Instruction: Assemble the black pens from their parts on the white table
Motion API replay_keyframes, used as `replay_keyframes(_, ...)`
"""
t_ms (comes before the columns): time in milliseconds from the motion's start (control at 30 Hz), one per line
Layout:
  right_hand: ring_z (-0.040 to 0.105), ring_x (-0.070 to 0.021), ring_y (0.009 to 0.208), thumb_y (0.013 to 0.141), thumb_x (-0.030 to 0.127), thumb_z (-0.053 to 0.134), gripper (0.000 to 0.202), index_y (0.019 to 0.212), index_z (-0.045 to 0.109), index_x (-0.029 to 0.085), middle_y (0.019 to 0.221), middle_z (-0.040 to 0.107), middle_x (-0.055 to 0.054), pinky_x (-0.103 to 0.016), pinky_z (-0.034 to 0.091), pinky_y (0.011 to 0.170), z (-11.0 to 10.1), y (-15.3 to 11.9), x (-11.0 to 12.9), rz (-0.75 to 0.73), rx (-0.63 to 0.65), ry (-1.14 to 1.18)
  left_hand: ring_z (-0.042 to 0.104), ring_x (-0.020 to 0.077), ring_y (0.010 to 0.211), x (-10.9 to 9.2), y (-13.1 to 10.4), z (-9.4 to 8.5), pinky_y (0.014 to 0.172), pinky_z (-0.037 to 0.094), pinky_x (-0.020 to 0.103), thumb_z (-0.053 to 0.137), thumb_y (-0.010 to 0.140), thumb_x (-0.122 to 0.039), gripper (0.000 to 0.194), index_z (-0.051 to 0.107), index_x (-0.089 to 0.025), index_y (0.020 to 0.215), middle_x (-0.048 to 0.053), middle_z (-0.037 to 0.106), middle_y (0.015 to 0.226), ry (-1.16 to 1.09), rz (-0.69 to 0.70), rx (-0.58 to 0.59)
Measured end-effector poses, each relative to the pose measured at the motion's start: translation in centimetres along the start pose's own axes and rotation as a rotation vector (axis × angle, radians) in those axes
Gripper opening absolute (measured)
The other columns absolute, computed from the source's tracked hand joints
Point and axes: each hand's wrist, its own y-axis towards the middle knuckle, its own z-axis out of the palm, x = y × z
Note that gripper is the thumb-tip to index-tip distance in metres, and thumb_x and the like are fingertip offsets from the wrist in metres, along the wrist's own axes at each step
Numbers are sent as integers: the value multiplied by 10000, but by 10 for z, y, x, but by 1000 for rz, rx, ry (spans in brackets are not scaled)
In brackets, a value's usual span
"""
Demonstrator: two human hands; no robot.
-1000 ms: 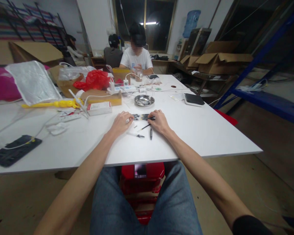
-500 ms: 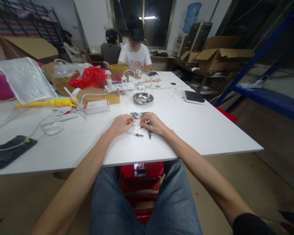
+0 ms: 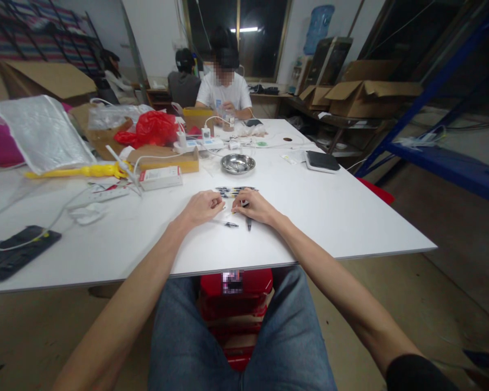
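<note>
My left hand (image 3: 206, 206) rests on the white table with thumb and fingers pinched together; a tiny piece at the fingertips is too small to name. Opposite it, my right hand (image 3: 256, 207) is closed on a thin, dark pen refill, its pale yellowish tip pointing down toward the left hand. Just beyond both hands lies a row of several pens (image 3: 233, 191), partly covered by the right fingers. Nearer to me are a clear pen barrel with a dark end (image 3: 230, 224), lying sideways, and a black pen cap (image 3: 249, 224) below the right palm.
A shiny metal bowl (image 3: 238, 164) stands past the pens. To the left are a white box (image 3: 160, 178), a yellow toy-like object (image 3: 89, 171), cables and a black tray (image 3: 18, 252). A black-topped device (image 3: 323, 161) lies right. A person (image 3: 225, 95) sits across the table (image 3: 334, 217).
The refill in my right hand shows less of its length than before, with its tip now closer to the fingers. My left hand has barely moved.
</note>
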Motion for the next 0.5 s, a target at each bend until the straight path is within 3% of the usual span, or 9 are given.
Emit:
replay_keyframes(267,580,-199,899,877,73,643,155,847,733,195,890,706,-44,-355,422,897,-7,-1,1,50,-46,50,530,146,635,1,-2,-6,657,409,297,552,851,-287,175,616,-196,716,7,597,677,0,24,-33)
replay_keyframes(500,563,-204,914,869,148,729,68,880,765,205,899,667,-42,-366,403,906,-6,-3,-2,7,-15,87,533,145,632,1,-4,-6,645,406,291,518,800,-190,119,618,-198,736,3,605,691,-21,21,-25)
